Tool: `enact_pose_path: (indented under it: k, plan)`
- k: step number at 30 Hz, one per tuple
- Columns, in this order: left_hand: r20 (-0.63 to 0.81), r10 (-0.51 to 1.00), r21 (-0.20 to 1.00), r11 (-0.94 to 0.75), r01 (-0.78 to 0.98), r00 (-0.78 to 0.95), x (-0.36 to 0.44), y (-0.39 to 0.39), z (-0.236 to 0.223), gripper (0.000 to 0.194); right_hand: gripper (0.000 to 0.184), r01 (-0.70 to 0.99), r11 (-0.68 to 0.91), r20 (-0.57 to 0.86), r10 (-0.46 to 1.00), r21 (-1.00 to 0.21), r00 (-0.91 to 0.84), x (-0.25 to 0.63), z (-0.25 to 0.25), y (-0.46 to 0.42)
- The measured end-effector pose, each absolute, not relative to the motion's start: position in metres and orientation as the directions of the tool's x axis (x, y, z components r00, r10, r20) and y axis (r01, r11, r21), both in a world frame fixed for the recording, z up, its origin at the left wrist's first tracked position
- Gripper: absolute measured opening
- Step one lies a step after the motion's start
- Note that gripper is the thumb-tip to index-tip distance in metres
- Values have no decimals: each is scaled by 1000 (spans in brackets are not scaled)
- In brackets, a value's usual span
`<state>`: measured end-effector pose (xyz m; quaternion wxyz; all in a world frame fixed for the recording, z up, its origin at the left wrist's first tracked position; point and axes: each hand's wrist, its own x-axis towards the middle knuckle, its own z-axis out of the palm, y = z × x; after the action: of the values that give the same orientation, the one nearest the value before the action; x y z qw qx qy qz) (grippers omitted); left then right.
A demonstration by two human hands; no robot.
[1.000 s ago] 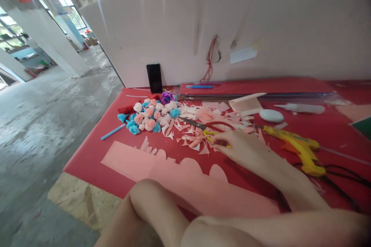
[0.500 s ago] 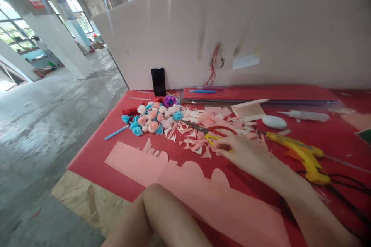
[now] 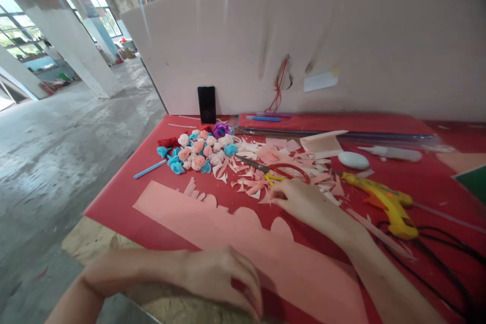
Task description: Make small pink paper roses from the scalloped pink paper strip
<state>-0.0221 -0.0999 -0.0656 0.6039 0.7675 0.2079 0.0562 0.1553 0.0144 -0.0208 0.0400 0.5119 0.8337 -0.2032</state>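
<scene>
My right hand (image 3: pixel 299 202) is closed, with its fingertips curled down at the edge of a pile of pink and white paper scraps (image 3: pixel 248 187). Anything pinched there is too small to make out. Beside those fingers is a yellow handle (image 3: pixel 274 178), partly hidden by the hand. Just beyond are scissors with red handles (image 3: pixel 292 167), lying on the scraps. My left hand (image 3: pixel 228 278) is at the near side of a long pink paper strip (image 3: pixel 212 223), its thumb and fingers curled towards each other. Whatever it may hold is hidden.
Paper flowers (image 3: pixel 197 154) cluster at the table's left, before an upright phone (image 3: pixel 207 105). To the right lie a yellow glue gun (image 3: pixel 379 200) with its cord, a white oval object (image 3: pixel 353 160) and a white bottle (image 3: pixel 398 153). A pale panel (image 3: pixel 235 61) stands behind.
My left hand has come into view over the near part of the strip, where only a bent arm showed before. My right hand has shifted slightly left and nearer, past the yellow handle.
</scene>
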Motion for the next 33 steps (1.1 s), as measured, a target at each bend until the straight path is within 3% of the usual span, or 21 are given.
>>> enact_pose_path:
  k: [3,9,15,21,27,33]
  plan:
    - [-7,693,902,-307,305,720,-58,-91,-70,35,15,892,377,-355,821,-251,-447,148,-20,15]
    - [57,919,753,-296,588,389,-116,-86,-77,36,24,912,374,-463,787,-168,-408,138,-30,21]
    - [208,921,538,-390,748,330,-131,-67,-89,44,25,918,375,-498,776,-128,-387,136,-42,25]
    - [326,871,351,-471,809,366,-123,-56,-102,25,24,917,381,-514,768,-115,-383,135,-47,26]
    - [318,837,223,-523,823,445,-127,-54,-107,27,26,919,386,-544,755,-83,-366,135,-55,29]
    - [287,821,195,-554,809,493,-125,-55,-111,24,26,911,409,-542,754,-56,-372,138,-62,29]
